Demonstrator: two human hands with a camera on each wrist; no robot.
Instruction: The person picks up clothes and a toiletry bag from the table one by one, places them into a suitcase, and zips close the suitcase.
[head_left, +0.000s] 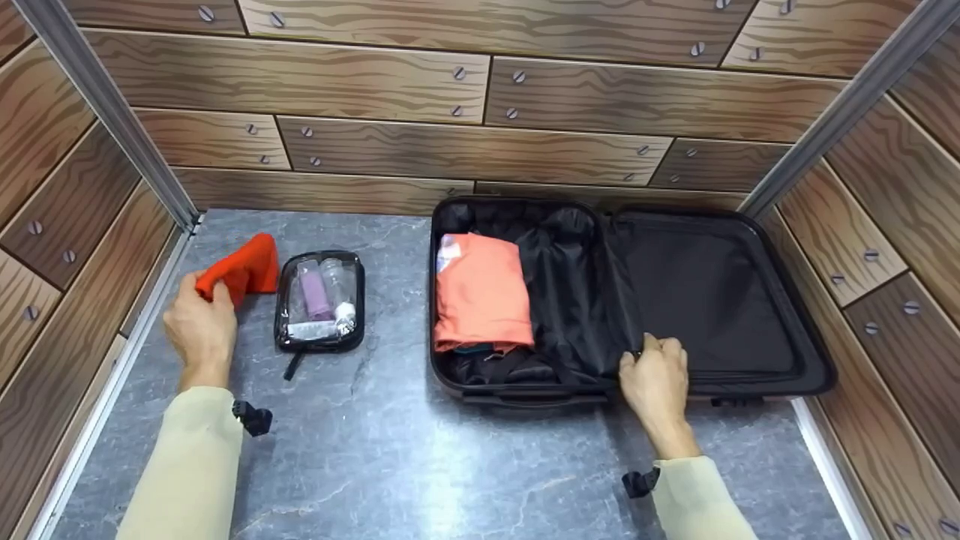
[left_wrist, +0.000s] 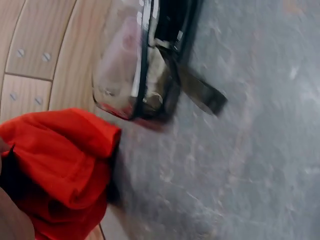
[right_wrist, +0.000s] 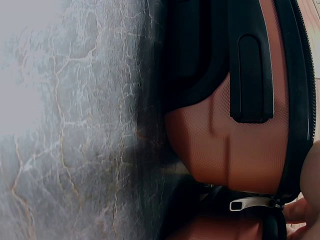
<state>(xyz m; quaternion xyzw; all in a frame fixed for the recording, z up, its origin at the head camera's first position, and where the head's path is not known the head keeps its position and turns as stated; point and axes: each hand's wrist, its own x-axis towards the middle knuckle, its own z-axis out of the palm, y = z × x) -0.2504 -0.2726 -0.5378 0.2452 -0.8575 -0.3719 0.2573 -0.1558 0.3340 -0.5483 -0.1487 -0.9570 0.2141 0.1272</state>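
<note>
"What's inside?"

"Suitcase (head_left: 450, 384), right: folded coral cloth (head_left: 484, 292). Clear pouch (head_left: 361, 300), left: a purple item (head_left: 315, 292)."

"And the grips?"

"The left grip (head_left: 201, 322) pinches red cloth (head_left: 253, 266), just left of the pouch; the right grip (head_left: 657, 379) pinches the suitcase lining's (head_left: 611, 319) near edge."

Hands (head_left: 201, 322) (head_left: 658, 381) apart, red cloth (head_left: 253, 266) pinched, suitcase (head_left: 709, 300) (open)

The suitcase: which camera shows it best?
The head view: the suitcase lies open there, both halves in frame, with some edge hidden by the right hand. The right wrist view shows just part of its outside close up, including copper-coloured shell and a zipper pull. The left wrist view does not show it.
</note>
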